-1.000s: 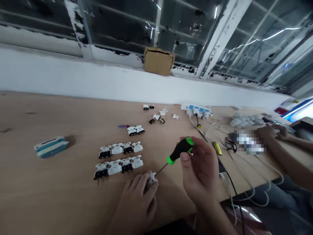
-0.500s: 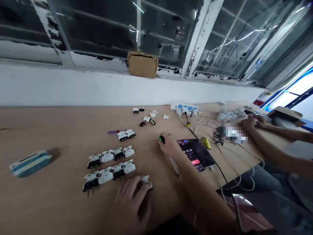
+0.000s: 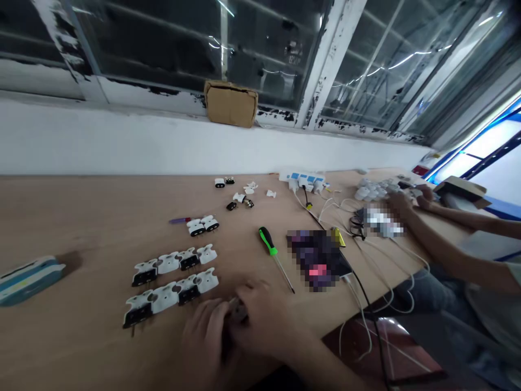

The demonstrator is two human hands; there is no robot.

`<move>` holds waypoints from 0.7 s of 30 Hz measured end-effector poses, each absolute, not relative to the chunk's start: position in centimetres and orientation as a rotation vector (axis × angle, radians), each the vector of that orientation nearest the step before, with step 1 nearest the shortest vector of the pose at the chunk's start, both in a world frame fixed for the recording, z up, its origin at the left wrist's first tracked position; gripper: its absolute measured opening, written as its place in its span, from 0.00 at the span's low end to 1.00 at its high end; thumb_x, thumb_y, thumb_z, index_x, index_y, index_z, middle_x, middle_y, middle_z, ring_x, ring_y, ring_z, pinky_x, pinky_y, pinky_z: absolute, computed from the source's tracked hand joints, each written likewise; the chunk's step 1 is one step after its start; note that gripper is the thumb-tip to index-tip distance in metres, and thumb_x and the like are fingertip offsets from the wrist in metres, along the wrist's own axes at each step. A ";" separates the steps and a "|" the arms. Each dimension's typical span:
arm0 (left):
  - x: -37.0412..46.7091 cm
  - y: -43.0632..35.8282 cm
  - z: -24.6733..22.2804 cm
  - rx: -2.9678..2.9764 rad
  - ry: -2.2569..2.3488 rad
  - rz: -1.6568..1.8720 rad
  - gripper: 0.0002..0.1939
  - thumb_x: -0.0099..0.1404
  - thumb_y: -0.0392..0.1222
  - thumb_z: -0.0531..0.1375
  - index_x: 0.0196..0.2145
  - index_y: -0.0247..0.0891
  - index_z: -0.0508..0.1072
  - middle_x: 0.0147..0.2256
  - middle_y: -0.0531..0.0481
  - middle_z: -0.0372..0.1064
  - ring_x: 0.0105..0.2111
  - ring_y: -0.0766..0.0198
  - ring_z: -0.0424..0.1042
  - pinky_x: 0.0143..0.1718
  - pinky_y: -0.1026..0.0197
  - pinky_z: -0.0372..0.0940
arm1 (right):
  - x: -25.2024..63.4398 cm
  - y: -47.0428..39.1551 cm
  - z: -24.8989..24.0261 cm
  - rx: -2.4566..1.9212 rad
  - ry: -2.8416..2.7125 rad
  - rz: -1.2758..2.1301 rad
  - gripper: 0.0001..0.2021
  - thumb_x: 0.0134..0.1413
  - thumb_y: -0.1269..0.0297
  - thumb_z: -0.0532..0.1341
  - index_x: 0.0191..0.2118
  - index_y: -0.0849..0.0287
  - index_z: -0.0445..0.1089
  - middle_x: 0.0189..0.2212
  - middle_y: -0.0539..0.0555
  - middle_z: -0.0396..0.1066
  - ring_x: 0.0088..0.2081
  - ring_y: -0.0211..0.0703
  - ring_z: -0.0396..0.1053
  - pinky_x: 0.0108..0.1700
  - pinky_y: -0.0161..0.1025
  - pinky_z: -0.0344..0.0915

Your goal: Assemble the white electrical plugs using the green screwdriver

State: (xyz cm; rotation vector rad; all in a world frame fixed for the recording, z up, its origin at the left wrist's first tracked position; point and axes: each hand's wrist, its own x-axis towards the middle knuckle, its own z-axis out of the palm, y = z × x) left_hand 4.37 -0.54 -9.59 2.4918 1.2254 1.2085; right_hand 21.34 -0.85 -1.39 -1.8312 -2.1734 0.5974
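Observation:
At the bottom middle, my left hand and my right hand meet around a small plug part. Fingers of both hands are closed on it and hide most of its shape; the hands are slightly blurred. Just beyond my right hand, a screwdriver with a green and black handle lies on the table, its tip towards me. To the left of my hands, white-and-black plug parts stand in two rows, a nearer row and a farther row, some with metal pins pointing down.
Two plug parts lie beside a purple pen. Loose pieces are scattered farther back. A blurred-out phone, a power strip and cables occupy the right. A co-worker's hands work there. A blue-and-white pack lies left.
My right hand has let go of the screwdriver, leaving it on the table, and moved towards me to the plug part at my left hand. The view has shifted slightly right.

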 end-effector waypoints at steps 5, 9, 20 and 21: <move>4.3 -0.6 -10.4 2.481 1.249 1.186 0.20 0.59 0.36 0.59 0.50 0.41 0.67 0.41 0.44 0.77 0.40 0.50 0.78 0.41 0.51 0.73 | 20.3 -0.8 -1.4 -1.904 -2.179 0.613 0.12 0.55 0.64 0.61 0.43 0.61 0.76 0.43 0.62 0.79 0.42 0.54 0.76 0.40 0.43 0.67; 4.3 -0.8 -10.0 2.453 1.298 1.165 0.24 0.57 0.36 0.61 0.53 0.40 0.66 0.41 0.43 0.78 0.39 0.49 0.79 0.40 0.50 0.74 | 19.4 -0.8 -0.7 -1.919 -2.237 0.640 0.14 0.51 0.67 0.62 0.44 0.62 0.77 0.45 0.63 0.79 0.44 0.56 0.76 0.42 0.45 0.68; 4.3 -1.3 -10.5 2.329 1.367 1.035 0.27 0.58 0.35 0.63 0.56 0.41 0.67 0.46 0.42 0.78 0.44 0.46 0.79 0.44 0.49 0.76 | 19.3 -1.1 -1.0 -1.941 -2.093 0.616 0.12 0.51 0.66 0.61 0.42 0.61 0.76 0.42 0.63 0.79 0.41 0.55 0.76 0.39 0.44 0.65; 4.4 -1.4 -10.5 2.333 1.377 1.051 0.27 0.58 0.35 0.63 0.56 0.41 0.67 0.46 0.41 0.78 0.45 0.45 0.79 0.45 0.48 0.76 | 19.4 -1.0 -1.0 -1.933 -2.066 0.608 0.11 0.50 0.65 0.62 0.41 0.61 0.76 0.41 0.62 0.79 0.40 0.54 0.76 0.38 0.43 0.64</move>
